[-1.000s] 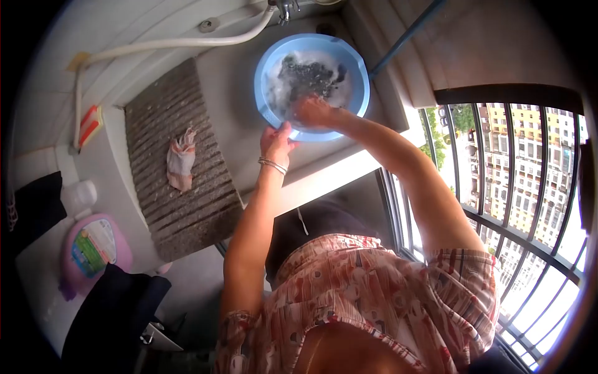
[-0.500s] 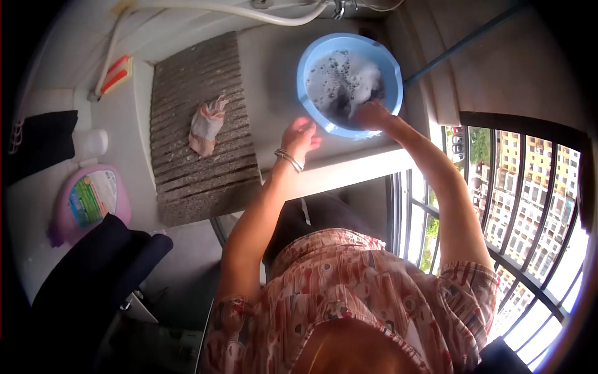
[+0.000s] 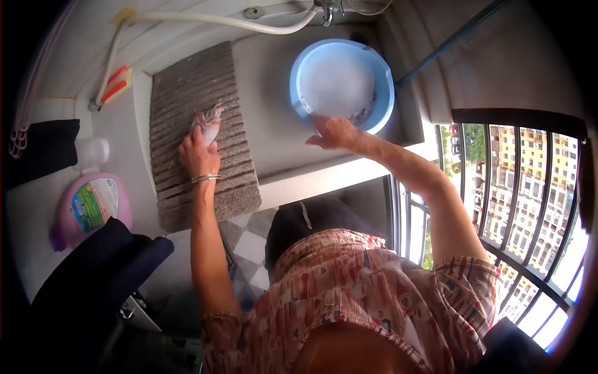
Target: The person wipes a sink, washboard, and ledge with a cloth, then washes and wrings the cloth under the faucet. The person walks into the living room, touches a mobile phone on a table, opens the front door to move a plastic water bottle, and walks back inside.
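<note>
1. On ribbed slab: left hand (image 3: 200, 156), half-closed, fingers curled around pale bundle (image 3: 210, 128).
2. At blue basin's (image 3: 387, 93) near rim: right hand (image 3: 337, 133), partly open, fingers spread, no held item visible; rim contact unclear.
3. Basin holds white suds (image 3: 336, 81), sits in sink (image 3: 268, 124), right of ribbed slab (image 3: 180, 87).
4. Faucet (image 3: 327, 12) beyond basin.

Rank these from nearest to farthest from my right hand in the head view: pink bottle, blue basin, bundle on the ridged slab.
From the right hand:
1. Blue basin, right at the hand
2. Bundle, left, on the slab
3. Pink bottle, far left
</note>
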A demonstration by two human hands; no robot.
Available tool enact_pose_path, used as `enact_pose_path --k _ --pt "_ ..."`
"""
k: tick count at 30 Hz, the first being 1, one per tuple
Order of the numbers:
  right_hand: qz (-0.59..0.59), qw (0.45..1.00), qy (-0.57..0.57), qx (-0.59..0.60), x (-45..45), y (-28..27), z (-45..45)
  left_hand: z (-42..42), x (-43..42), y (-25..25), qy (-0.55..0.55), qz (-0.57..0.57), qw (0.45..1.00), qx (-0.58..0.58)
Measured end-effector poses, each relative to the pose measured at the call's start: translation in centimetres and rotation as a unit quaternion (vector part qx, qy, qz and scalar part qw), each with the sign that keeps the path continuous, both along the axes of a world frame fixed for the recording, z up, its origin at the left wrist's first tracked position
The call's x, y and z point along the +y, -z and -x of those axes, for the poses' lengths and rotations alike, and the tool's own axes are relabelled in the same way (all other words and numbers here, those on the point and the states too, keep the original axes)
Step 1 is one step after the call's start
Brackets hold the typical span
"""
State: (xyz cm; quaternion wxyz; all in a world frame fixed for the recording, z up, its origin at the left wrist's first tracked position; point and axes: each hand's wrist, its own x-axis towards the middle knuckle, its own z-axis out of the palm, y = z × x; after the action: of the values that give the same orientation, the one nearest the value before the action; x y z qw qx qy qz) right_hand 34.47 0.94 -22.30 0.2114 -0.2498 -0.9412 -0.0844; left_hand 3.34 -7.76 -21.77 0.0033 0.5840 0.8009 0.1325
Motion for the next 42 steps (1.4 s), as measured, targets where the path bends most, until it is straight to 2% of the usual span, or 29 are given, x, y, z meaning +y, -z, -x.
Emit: enact_pose_path --k 1,2,3,5,6,7,10,14,15,17,21,22,24,26,27,28,29,30,31,32,33,34,35,36,37,40,41,42 --pt "0.173 0.981 0.081 -0.042 -0.9 1.4 -0.2 0.1 0.2 0.0 0.005 -0.001 1.000 -0.002" --pt "0.340 0.923 0.159 -0.081 -1.6 2.4 -0.7 0.1 0.4 0.0 -0.019 0.020 1.000 -0.005" --pt "0.337 0.923 0.164 -0.081 -2.0 2.9 -1.4 0.3 0.7 0.2 -0.043 0.039 0.998 -0.009" --pt "0.296 0.932 0.135 -0.159 -2.6 3.4 -3.4 0.5 0.8 0.2 -0.034 0.033 0.998 -0.028" --pt "0.303 0.937 0.093 -0.146 -2.6 2.9 -4.7 0.5 0.7 0.0 -0.041 0.039 0.998 -0.031" --pt "0.305 0.936 0.097 -0.145 -2.4 2.3 -6.0 0.5 0.8 -0.1 -0.049 0.042 0.997 -0.034" --pt "0.390 0.864 0.053 -0.314 -1.5 -1.2 -8.1 0.3 0.7 0.1 -0.044 0.046 0.998 -0.017" --pt "0.419 0.848 0.033 -0.323 0.4 0.9 -12.4 0.3 0.7 0.0 -0.048 0.054 0.997 -0.015" --pt "0.432 0.856 -0.029 -0.283 1.0 0.3 -13.4 0.4 0.8 0.0 -0.041 0.053 0.998 -0.018" --pt "0.430 0.747 0.037 -0.506 1.1 -1.2 -13.4 0.8 0.9 0.0 -0.036 0.063 0.997 -0.029" --pt "0.461 0.752 0.064 -0.467 2.2 -0.4 -16.7 1.0 0.8 -0.3 -0.016 0.050 0.997 -0.048" --pt "0.457 0.779 0.053 -0.426 2.3 0.7 -17.5 0.8 0.8 -0.4 -0.008 0.032 0.999 -0.032" --pt "0.448 0.806 0.043 -0.385 2.7 -0.6 -16.1 2.2 0.7 0.7 0.014 0.013 0.998 -0.054" --pt "0.373 0.794 -0.011 -0.480 3.9 -2.9 -13.4 2.5 0.9 0.6 0.039 -0.056 0.995 -0.074" --pt "0.422 0.860 0.014 -0.285 5.3 -1.3 -13.5 1.1 1.4 -1.0 0.040 -0.059 0.995 -0.075" --pt "0.455 0.887 0.034 -0.078 6.7 0.5 -13.8 -0.7 1.8 -3.3 -0.016 -0.037 0.963 -0.267" --pt "0.360 0.931 0.046 0.046 8.2 -1.5 -10.8 -1.6 2.1 -4.4 -0.073 -0.013 0.891 -0.448" --pt "0.457 0.846 0.156 0.228 8.5 -7.5 -6.9 -1.9 2.8 -2.5 -0.056 -0.065 0.780 -0.620" --pt "0.404 0.836 0.233 0.289 10.5 -8.7 -5.0 -3.2 3.8 -1.9 -0.071 -0.076 0.658 -0.746" --pt "0.399 0.795 0.287 0.355 11.9 -11.0 -2.9 -4.3 4.9 -1.2 -0.042 -0.057 0.563 -0.823" --pt "0.311 0.858 0.269 0.307 13.4 -11.5 -1.9 -5.5 6.0 -1.0 -0.022 -0.006 0.489 -0.872" --pt "0.268 0.884 0.257 0.283 14.7 -11.1 -1.1 -7.0 6.7 -1.3 -0.025 0.016 0.437 -0.899" --pt "0.223 0.907 0.245 0.259 16.1 -10.7 -0.2 -8.1 7.5 -0.9 0.024 0.048 0.379 -0.924" --pt "0.193 0.929 0.267 0.170 17.1 -9.9 0.9 -9.4 8.2 -0.7 0.015 0.041 0.351 -0.935" --pt "0.161 0.941 0.285 0.079 17.8 -9.1 1.5 -10.5 8.8 -0.7 0.014 0.033 0.356 -0.934" --pt "0.122 0.935 0.309 0.124 16.3 -10.1 2.1 -12.6 10.5 -0.9 -0.012 0.050 0.345 -0.937" --pt "0.101 0.928 0.330 0.139 16.4 -10.4 2.0 -13.0 11.0 -0.6 -0.006 0.055 0.323 -0.945" --pt "0.076 0.930 0.349 0.093 16.4 -10.6 1.5 -13.4 11.6 -0.4 -0.001 0.058 0.301 -0.952"
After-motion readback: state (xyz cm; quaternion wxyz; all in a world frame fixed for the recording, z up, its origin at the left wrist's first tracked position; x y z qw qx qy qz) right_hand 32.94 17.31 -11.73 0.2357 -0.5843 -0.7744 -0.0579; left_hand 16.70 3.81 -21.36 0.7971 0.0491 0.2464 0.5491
